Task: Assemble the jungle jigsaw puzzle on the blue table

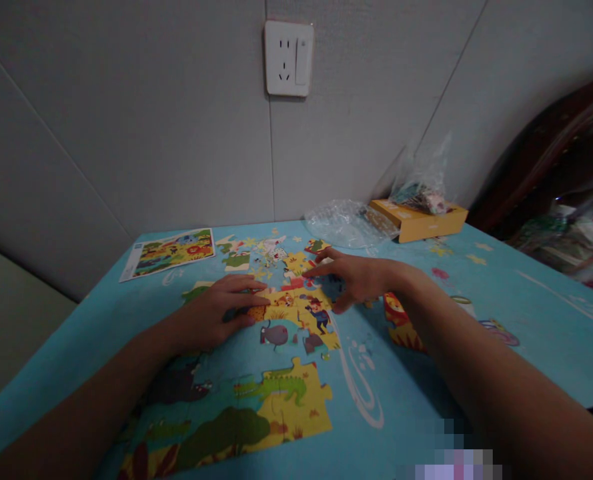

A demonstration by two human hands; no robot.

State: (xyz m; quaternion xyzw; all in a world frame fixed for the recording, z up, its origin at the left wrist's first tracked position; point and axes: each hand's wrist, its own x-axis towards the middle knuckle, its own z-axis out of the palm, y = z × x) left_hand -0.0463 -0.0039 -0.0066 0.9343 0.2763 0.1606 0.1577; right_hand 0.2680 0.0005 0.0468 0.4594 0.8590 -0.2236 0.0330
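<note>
My left hand (232, 305) lies palm down with fingers stretched over the left side of a joined jigsaw section (276, 332), which shows a hippo and a figure in a hat. Reaching in from the right, my right hand (351, 279) has its index finger extended onto red and yellow pieces at that section's upper edge, its thumb held apart. Nearer to me is a larger joined puzzle section (281, 393) with a crocodile and a green bush; my left forearm covers part of it. A lion piece (399, 317) is partly hidden behind my right forearm. Loose puzzle pieces (239, 260) lie beyond my hands.
A printed picture sheet (176, 255) lies at the table's back left. Clear plastic wrap (349, 223) sits beside a yellow box (426, 225) with a plastic bag (421, 190) on top. The blue patterned tabletop (521, 300) meets a grey wall with a socket (289, 59).
</note>
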